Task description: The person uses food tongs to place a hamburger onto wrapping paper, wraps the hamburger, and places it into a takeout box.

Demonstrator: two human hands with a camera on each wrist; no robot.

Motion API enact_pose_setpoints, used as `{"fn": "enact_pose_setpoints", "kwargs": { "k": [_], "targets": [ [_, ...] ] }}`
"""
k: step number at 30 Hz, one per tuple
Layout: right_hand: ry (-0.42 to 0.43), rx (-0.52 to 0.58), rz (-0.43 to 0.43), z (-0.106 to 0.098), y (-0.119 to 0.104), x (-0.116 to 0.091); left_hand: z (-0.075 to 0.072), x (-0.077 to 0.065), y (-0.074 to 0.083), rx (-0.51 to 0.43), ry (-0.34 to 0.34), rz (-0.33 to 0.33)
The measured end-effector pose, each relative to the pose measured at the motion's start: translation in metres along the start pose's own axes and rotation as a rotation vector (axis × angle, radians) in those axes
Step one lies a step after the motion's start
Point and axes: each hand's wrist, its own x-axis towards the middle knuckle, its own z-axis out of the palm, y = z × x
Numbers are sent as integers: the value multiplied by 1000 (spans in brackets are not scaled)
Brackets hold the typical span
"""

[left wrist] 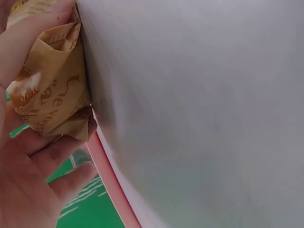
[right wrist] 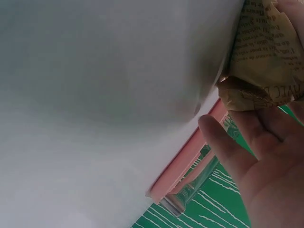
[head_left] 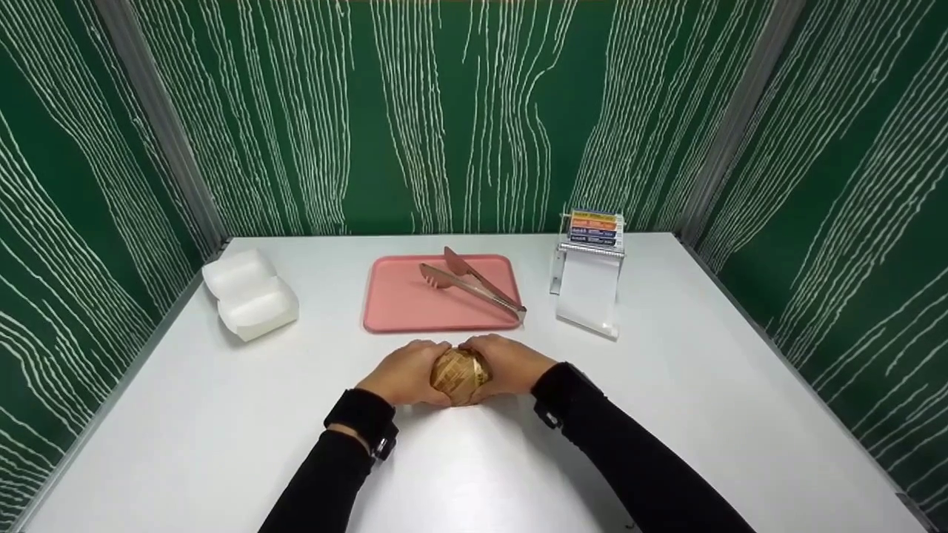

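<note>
Backing wht tbl (head_left: 696, 385), pkg (head_left: 455, 377): grn wall (head_left: 489, 118)

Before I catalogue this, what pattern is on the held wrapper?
The wrapper is tan with brown lettering, clearest in the left wrist view.

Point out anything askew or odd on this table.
The tongs lie slantwise across the pink tray, their joined end jutting over its near right corner, so they look askew. I see no spill or damage.

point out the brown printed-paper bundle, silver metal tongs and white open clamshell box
Brown printed-paper bundle (head_left: 455, 376), head view, middle of its wrapping.
Silver metal tongs (head_left: 484, 293), head view, one long arm.
White open clamshell box (head_left: 258, 303), head view, near half's floor.
</note>
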Motion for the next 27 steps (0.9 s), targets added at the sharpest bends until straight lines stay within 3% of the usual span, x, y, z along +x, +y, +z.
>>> {"fn": "enact_pose_setpoints", "kwargs": {
  "k": [4,7,10,13,15,18,21,24,27],
  "targets": [
    [-15,-55,-8,-6,2,-1,4,-1,10,87,77,21],
    [-11,-155,-19,-11,-1,-2,8,-5,20,150,136,4],
    [-10,-263,-16,-17,-12,-3,10,-8,30,182,161,-57],
    [0,-302,35,-23,-29,-8,13,-6,39,194,156,-141],
    [58,-304,67,-24,-41,-10,15,-4,43,189,149,-198],
    [231,-315,104,-22,-57,-12,18,0,47,198,147,-279],
    [381,-368,158,-11,-66,-11,22,1,50,211,187,-335],
    [425,-404,239,2,-70,-10,25,-1,54,229,254,-344],
    [426,-366,280,9,-68,-10,26,-2,57,221,293,-341]
  ]
}}
